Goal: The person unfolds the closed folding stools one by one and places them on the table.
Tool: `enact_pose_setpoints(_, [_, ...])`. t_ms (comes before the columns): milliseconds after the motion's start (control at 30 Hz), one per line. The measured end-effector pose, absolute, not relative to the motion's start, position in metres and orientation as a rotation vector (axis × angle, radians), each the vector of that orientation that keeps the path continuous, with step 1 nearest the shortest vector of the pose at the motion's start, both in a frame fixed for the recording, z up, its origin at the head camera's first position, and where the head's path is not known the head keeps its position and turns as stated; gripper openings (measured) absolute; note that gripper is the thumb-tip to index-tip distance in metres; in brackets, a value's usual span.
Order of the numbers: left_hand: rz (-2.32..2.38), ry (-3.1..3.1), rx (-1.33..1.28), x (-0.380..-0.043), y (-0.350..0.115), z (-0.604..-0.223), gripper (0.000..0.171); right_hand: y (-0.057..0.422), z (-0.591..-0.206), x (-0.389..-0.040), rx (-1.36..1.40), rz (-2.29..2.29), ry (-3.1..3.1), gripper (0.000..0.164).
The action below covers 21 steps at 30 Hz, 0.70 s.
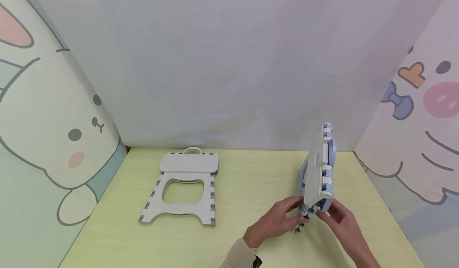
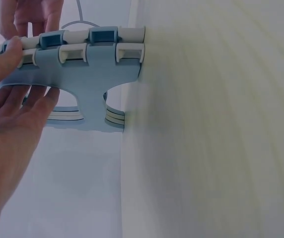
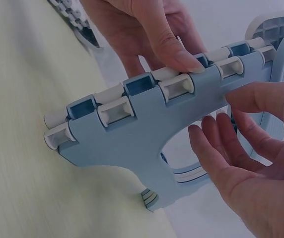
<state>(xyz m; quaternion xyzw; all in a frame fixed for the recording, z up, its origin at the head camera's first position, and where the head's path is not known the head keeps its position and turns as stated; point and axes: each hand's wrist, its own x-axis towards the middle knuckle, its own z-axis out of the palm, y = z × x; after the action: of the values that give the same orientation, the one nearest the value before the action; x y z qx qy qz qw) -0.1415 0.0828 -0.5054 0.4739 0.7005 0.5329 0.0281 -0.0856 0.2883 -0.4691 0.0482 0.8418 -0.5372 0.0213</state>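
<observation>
A blue-and-white folding stool (image 1: 317, 176) stands on edge, partly folded, on the right of the table. My left hand (image 1: 277, 220) grips its near side, with the thumb over the row of hinges (image 2: 77, 52) and the fingers behind the panel. On the other side, my right hand (image 1: 344, 224) holds the blue panel (image 3: 132, 134) by the edge of its cut-out, the fingers curled into the opening. Part of each hand's fingers is hidden by the stool. To the left, a white-and-grey folding stool (image 1: 188, 194) lies flat, its handle loop toward the back wall.
The pale yellow table (image 1: 247, 180) runs back to a light wall covering (image 1: 229, 68). Cartoon-printed panels (image 1: 43, 112) rise along both sides; the right one is close to the blue-and-white stool.
</observation>
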Motion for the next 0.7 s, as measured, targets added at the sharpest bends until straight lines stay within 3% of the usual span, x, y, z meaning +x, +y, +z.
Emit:
enact_pose_setpoints(367, [1.711,2.147,1.486,-0.141,0.083,-0.506,0.055,0.287,-0.478,-0.082,0.044,-1.718,2.641,0.062])
enact_pose_setpoints(700, [1.78,2.073,1.432,-0.143,0.085,-0.513,0.052,0.29,-0.487,-0.08,-0.152,-1.916,2.437,0.072])
